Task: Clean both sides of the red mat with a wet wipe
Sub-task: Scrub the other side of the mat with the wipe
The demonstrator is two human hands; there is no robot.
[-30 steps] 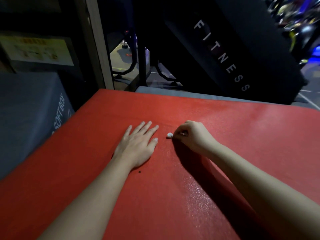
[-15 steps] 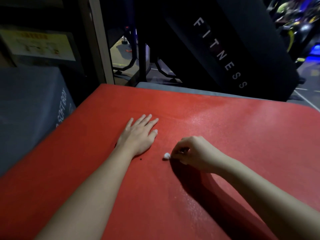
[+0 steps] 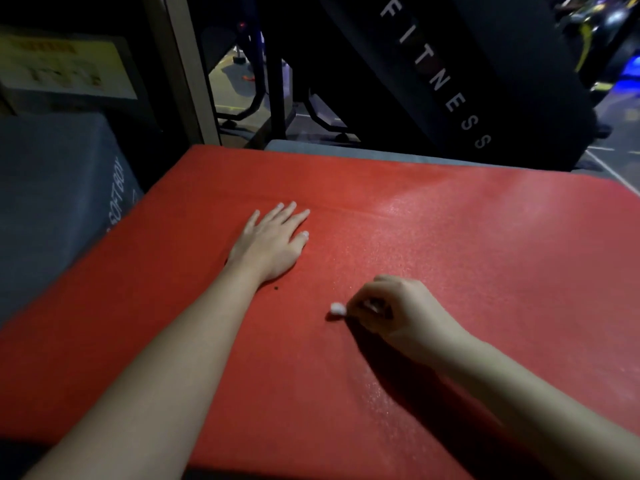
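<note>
**Two hands on a red mat, one pinching a wipe**

One red mat (image 3: 450, 254) fills the near view, lying flat. Behind it leans a black panel (image 3: 433, 74) lettered FITNESS, and a grey box (image 3: 52, 188) stands at its left edge. The left hand (image 3: 272, 242) rests palm-down on the mat, fingers straight. The right hand (image 3: 398, 310), fingers curled, pinches a small white wad of wipe (image 3: 337, 309) against the mat. A dark speck (image 3: 276, 288) lies between the hands.

Dim scene, dark background, soft focus, wide-angle edge distortion
</note>
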